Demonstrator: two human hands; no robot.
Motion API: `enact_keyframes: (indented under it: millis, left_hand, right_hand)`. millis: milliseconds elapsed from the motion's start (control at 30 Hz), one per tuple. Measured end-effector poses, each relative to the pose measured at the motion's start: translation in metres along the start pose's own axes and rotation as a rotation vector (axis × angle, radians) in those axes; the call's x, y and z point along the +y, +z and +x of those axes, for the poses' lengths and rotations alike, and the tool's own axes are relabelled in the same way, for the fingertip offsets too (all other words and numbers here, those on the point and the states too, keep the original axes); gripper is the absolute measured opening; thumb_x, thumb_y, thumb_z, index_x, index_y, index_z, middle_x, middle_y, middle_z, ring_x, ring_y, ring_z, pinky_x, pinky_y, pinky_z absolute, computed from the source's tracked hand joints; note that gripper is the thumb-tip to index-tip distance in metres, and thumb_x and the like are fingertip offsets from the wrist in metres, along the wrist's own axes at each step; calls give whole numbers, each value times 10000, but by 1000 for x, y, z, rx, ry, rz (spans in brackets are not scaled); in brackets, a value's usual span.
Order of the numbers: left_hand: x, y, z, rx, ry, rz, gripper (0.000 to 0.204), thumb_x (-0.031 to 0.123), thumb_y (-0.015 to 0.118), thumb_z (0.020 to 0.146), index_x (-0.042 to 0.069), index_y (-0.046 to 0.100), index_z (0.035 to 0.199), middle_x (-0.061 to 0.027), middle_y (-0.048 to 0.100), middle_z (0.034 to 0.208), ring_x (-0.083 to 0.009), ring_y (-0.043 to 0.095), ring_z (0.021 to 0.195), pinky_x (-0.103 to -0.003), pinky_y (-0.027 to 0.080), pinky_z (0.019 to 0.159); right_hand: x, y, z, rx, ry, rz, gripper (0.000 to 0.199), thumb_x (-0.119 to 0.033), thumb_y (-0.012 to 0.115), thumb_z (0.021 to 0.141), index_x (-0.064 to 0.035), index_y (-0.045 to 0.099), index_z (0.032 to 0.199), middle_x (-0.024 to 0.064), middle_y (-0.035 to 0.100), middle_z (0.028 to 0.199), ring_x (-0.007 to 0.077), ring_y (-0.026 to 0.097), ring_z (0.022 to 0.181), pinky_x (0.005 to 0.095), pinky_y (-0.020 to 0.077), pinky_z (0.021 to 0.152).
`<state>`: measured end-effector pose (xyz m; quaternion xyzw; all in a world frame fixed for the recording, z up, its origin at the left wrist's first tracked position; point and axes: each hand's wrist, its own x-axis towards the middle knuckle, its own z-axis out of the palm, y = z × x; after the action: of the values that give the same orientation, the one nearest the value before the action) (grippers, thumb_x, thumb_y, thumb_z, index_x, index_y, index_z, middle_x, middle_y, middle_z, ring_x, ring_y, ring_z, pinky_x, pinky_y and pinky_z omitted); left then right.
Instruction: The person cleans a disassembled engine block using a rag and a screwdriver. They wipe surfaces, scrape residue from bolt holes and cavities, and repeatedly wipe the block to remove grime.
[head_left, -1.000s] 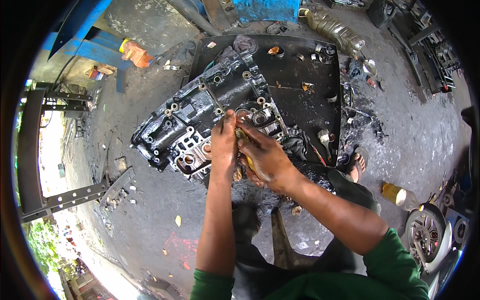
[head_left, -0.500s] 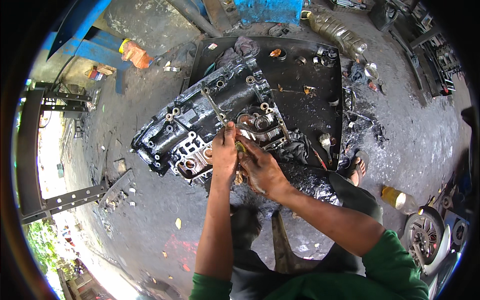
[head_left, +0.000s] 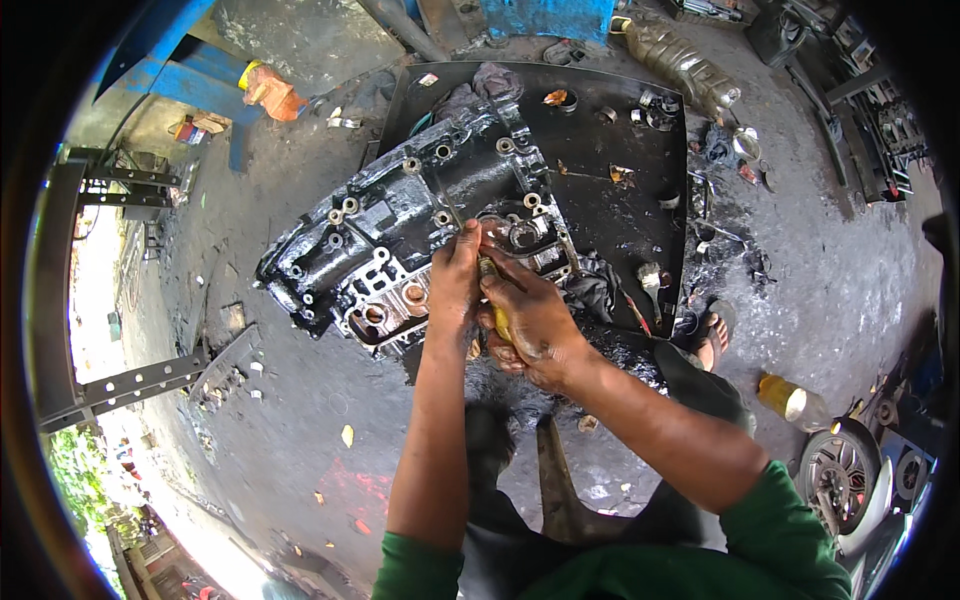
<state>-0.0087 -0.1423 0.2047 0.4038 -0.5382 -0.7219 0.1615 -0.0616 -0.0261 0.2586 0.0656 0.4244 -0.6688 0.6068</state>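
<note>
A greasy, dark engine block (head_left: 375, 215) lies aslant in front of me. My right hand (head_left: 535, 325) is closed round the yellow handle of a screwdriver (head_left: 503, 318). Just ahead of it, my left hand (head_left: 455, 280) wraps the long thin shaft, thumb on top. The shaft runs forward over the block's near half, its far end near a raised boss; whether it touches the metal I cannot tell. Both hands hide part of the block's near edge. Beside the right hand lies a crumpled dark rag (head_left: 592, 288).
Under the block is a black metal tray (head_left: 600, 235) with loose rings and small parts. A brush (head_left: 652, 285) lies at its right side. Further right are a foot in a sandal (head_left: 716, 335), a yellowish bottle (head_left: 795, 402) and a wheel (head_left: 838, 470). A large plastic bottle (head_left: 680, 65) lies behind.
The screwdriver's far end has swung rightward over the block. My hands have shifted slightly, and more of the yellow handle shows. The whole view has moved a little.
</note>
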Motion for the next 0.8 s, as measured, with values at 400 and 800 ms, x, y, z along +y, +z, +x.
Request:
enact_keyframes:
  millis: [400, 800]
  left_hand:
    - [27, 15, -13, 5, -68, -39, 381, 401, 566, 966, 30, 630, 908, -28, 614, 800, -115, 562, 686, -257, 455, 616]
    - [25, 12, -11, 21, -77, -260, 336, 330, 579, 970, 3, 659, 956, -36, 635, 814, -116, 579, 678, -252, 466, 610]
  right_hand:
    - [-19, 11, -27, 13, -76, -86, 469, -194, 460, 1009, -156, 360, 1466, 29, 464, 692, 95, 372, 408, 253, 298, 346]
    - [-23, 17, -22, -9, 9, 2, 442, -196, 437, 1018, -152, 367, 1452, 30, 451, 724, 86, 361, 438, 243, 288, 366]
